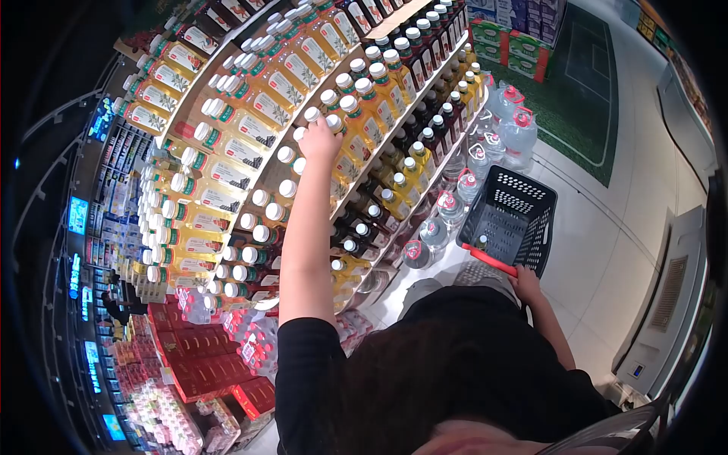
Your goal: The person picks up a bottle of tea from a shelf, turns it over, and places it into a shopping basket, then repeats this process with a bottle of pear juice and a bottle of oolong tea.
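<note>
My left hand (320,142) reaches up to a tiered display shelf and closes around the top of a white-capped bottle (312,114). The fingers partly hide that bottle, and other white-capped bottles crowd around it. My right hand (524,283) grips the red handle (491,261) of a dark shopping basket (547,220) at my right side. Near the handle, a small bottle top (482,241) shows inside the basket.
Rows of clear yellow bottles (250,144) fill the upper tiers. Large water jugs (520,133) line the shelf's foot by the basket. Red boxes (201,356) are stacked at lower left. A grey cabinet (667,296) stands on the right, past the tiled floor (588,258).
</note>
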Tool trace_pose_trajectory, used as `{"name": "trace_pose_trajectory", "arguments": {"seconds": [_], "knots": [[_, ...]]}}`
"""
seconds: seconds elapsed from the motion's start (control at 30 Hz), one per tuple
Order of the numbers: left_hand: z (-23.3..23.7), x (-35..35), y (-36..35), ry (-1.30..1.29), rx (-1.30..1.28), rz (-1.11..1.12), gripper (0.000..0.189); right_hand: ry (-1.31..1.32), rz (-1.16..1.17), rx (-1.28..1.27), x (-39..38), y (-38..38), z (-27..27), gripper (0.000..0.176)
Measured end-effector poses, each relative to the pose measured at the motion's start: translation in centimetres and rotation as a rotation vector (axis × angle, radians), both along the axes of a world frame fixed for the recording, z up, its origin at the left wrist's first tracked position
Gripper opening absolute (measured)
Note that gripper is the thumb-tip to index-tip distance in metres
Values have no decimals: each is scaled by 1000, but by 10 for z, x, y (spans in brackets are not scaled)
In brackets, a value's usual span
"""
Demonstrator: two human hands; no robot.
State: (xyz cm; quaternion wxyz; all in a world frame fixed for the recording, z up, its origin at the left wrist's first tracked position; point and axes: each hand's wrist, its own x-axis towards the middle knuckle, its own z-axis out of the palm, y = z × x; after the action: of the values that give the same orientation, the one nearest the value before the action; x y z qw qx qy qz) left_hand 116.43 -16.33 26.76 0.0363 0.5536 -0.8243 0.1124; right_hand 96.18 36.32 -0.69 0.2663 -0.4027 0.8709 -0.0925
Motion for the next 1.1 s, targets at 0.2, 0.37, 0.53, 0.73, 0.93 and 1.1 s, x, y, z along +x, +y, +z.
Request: {"name": "trace_pose_trajectory", "arguments": {"seconds": [0.2, 0.37, 0.53, 0.73, 0.93, 1.1], "knots": [[-2, 5, -11, -93, 152, 55, 57, -9, -4, 2, 1, -1, 7, 36], [2, 7, -11, -115, 219, 69, 55, -4, -12, -8, 0, -1, 5, 37], [8, 11, -11, -125, 243, 43, 53, 11, -7, -24, -1, 0, 0, 37], [20, 14, -10, -126, 313, 58, 59, 5, -13, -2, -2, -1, 1, 38], [40, 13, 8, -237, 256, -37, 53, -5, -2, -7, -4, -1, 2, 40], [80, 24, 40, -39, 153, -180, 53, -64, 18, 24, -9, -1, 1, 41]]}}
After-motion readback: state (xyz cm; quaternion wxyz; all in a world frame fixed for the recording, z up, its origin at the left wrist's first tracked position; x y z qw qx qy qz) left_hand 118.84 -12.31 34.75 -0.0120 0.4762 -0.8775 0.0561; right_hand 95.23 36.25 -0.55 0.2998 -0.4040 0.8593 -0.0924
